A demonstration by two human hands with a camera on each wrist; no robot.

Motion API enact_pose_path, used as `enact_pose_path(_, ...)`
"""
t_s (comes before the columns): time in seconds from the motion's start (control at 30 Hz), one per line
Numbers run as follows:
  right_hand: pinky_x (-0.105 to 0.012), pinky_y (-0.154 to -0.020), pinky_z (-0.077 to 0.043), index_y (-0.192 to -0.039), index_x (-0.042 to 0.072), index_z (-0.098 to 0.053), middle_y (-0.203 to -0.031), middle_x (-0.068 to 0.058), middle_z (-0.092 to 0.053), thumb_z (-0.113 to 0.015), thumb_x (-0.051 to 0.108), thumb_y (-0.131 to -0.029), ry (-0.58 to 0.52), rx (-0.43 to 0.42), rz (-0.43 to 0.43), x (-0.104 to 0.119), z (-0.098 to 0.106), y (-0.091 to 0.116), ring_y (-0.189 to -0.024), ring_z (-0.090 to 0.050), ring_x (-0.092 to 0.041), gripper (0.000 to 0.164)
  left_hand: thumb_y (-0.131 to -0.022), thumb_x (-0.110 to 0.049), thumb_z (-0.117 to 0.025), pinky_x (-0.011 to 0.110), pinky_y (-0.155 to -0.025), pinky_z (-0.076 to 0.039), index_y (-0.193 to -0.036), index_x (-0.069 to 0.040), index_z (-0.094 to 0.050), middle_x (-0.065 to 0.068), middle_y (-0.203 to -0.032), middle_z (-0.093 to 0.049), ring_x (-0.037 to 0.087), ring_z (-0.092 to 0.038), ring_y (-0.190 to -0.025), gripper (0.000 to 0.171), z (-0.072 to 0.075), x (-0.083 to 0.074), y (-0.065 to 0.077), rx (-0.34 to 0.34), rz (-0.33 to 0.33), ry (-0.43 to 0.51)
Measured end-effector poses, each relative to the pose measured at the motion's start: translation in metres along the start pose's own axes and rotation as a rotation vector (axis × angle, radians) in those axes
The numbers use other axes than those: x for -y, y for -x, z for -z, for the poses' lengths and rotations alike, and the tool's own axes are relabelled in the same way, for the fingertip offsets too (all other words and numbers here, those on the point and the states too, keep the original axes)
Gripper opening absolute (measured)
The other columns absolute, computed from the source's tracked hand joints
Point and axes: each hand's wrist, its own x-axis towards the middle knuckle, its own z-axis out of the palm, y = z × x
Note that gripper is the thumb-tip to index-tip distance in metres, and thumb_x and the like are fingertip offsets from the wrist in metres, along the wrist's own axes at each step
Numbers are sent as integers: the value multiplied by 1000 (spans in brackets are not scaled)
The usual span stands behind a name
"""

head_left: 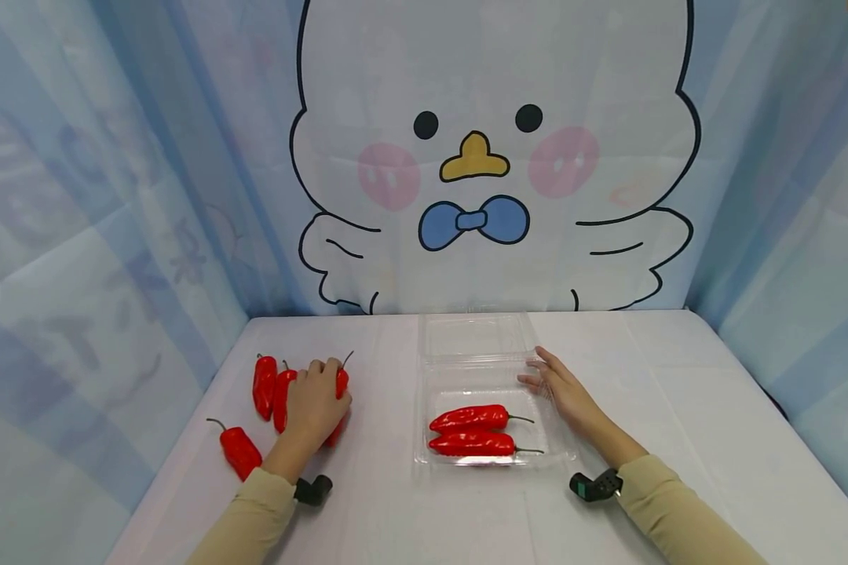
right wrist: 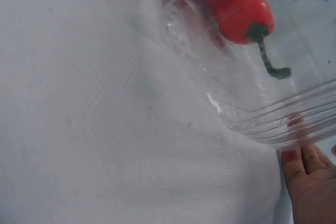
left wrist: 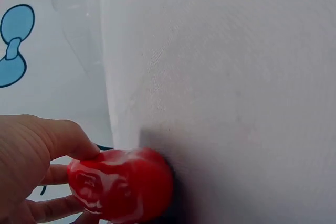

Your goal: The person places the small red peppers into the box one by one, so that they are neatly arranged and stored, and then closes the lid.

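At the left of the table my left hand (head_left: 316, 404) grips a red chili pepper (head_left: 342, 382), whose thin stem points up past the fingertips. In the left wrist view the thumb lies on top of this pepper (left wrist: 123, 184), with fingers on its far side. My right hand (head_left: 564, 392) rests with extended fingers at the right side of a clear plastic clamshell box (head_left: 424, 392). The right wrist view has the fingertips right at the box's ribbed wall (right wrist: 294, 129). Inside the box, two red peppers (head_left: 469, 417) lie side by side, stems to the right.
Beside my left hand lie more red peppers: one upright in view (head_left: 265, 386), one partly covered by the hand (head_left: 281, 400), and one nearer the forearm (head_left: 240, 451). The box's lid (head_left: 477, 336) lies folded back toward the printed curtain (head_left: 495, 267). A white cloth (head_left: 650, 392) covers the table.
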Motion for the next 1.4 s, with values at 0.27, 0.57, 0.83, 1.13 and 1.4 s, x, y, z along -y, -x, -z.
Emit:
enact_pose_path(0.27,-59,-125,-21,-165,4,-5,-164,-29,-29,-27,27,-115,-1,0,4,1,0,1,-143,-47,-45,59,-85,-18,-83,54,-88,-61,-138,-5,-54,24,-134,-58,41,-61,-110,62,2,-8,0,-21,-32,75)
enact_pose_path(0.57,-59,-125,-21,-165,4,-5,-164,-28,-29,-26,26,-115,0,0,8,0,0,-2,-143,-46,-45,59,-89,-13,-80,53,-91,-60,-139,-7,-56,22,-139,-57,42,-57,-119,56,4,-18,0,-45,-59,96)
enact_pose_path(0.83,-60,-125,-20,-165,4,-6,-164,-28,-29,-26,24,-115,8,-1,5,1,0,-2,-143,-46,-46,58,-89,-13,-80,54,-90,-60,-140,-9,-56,20,-142,-56,41,-56,-121,56,5,-24,1,-35,-79,66)
enact_pose_path(1.13,-59,-125,-23,-163,2,-19,-162,-25,-36,-31,27,-114,120,-59,-2,2,0,-1,-145,-45,-42,56,-90,-10,-79,54,-93,-58,-141,-10,-54,18,-143,-56,41,-55,-122,56,6,-28,1,-51,-123,61)
enact_pose_path(1.4,-25,-93,-50,-143,0,-55,-142,-21,-60,-50,27,-108,182,-241,-61,5,3,-1,-118,-59,-26,44,-91,-8,-77,54,-96,-57,-140,-10,-56,17,-143,-56,40,-55,-123,53,10,-33,3,-63,-149,69)
